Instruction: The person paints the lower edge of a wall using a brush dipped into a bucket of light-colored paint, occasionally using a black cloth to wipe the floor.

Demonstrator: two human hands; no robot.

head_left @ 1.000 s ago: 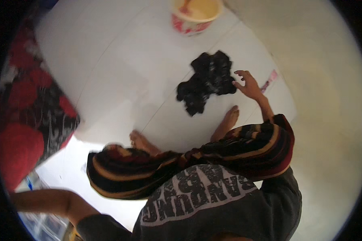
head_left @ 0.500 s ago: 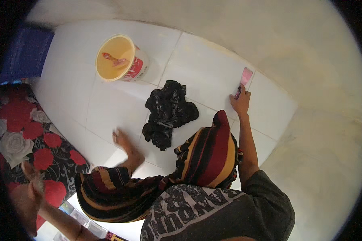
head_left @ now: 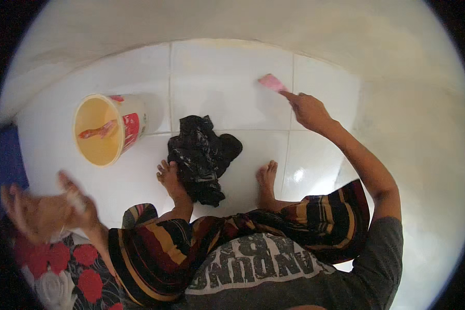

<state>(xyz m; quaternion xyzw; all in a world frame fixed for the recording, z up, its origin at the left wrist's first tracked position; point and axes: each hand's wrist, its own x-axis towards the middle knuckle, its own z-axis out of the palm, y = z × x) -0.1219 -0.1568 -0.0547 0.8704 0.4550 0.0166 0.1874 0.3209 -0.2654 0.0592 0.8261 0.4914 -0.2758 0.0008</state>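
From the head view, your right hand [head_left: 309, 109] stretches out over the white tiled floor [head_left: 222, 88], fingers loosely open, tips touching a pink bar [head_left: 272, 82]. Your left hand [head_left: 46, 212], blurred and spread open, holds nothing beside the yellow bucket [head_left: 104, 129]. A black cloth heap [head_left: 201, 157] lies between your bare feet.

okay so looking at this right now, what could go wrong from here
The white tile floor shines as if wet, and both bare feet stand on it while the right hand reaches far out to the pink piece; a slip seems possible. The black cloth heaped between the feet could snag a step.
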